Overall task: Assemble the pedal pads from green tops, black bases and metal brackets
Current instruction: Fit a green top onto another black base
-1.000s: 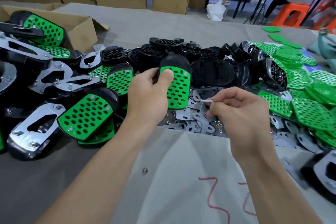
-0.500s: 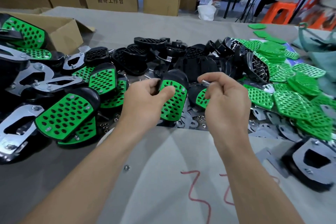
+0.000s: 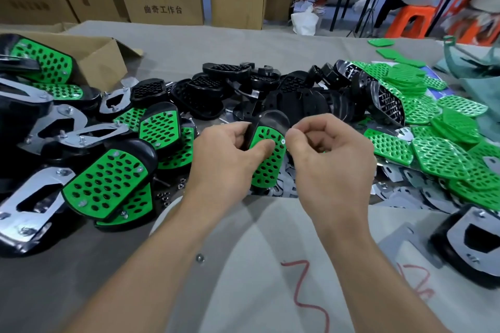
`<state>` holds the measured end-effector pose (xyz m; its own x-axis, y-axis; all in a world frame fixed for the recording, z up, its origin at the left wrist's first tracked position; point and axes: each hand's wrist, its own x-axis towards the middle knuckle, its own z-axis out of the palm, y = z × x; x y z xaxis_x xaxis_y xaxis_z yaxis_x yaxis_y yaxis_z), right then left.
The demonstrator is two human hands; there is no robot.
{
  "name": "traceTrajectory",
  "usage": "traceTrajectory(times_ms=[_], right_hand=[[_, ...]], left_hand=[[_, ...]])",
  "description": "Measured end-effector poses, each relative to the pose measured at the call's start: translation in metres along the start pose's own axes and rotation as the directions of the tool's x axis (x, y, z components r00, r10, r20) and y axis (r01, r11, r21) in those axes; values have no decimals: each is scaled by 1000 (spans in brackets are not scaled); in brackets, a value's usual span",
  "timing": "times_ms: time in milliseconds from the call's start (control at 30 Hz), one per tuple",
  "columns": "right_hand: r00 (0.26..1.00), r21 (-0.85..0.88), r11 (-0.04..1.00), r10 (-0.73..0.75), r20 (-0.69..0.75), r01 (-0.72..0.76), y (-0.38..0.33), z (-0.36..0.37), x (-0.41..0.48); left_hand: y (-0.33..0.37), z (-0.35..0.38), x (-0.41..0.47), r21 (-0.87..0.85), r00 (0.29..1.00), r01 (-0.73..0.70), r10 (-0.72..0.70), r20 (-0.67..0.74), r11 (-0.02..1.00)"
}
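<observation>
Midway: one pedal pad (image 3: 266,162) was held tilted above metal brackets (image 3: 286,186) scattered on surface (image 3: 216,43). Left grip (image 3: 224,159) was wrapped round its left edge, thumb pressed on green face. Right grip (image 3: 330,159) was curled, tips pinched beside screw (image 3: 282,140) at upper corner; whether anything was held could not be told. Finished pads (image 3: 105,184) were piled left; many loose green tops (image 3: 438,149) and black bases (image 3: 243,81) were left unassembled.
</observation>
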<state>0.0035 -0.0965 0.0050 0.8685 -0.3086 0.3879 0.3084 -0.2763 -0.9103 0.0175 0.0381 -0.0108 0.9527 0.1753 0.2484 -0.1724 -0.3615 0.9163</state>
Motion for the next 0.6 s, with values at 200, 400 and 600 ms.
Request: traceTrajectory(times_ms=[200, 400, 600], right_hand=[[988, 228, 963, 129, 80, -145, -2, 3, 2], [981, 251, 954, 127, 148, -161, -2, -2, 6], [986, 107, 987, 108, 129, -122, -4, -8, 8]], left_hand=[[1, 1, 0, 56, 998, -63, 63, 4, 996], [1, 2, -1, 66, 994, -106, 107, -3, 992], [0, 3, -3, 116, 988, -151, 152, 4, 982]])
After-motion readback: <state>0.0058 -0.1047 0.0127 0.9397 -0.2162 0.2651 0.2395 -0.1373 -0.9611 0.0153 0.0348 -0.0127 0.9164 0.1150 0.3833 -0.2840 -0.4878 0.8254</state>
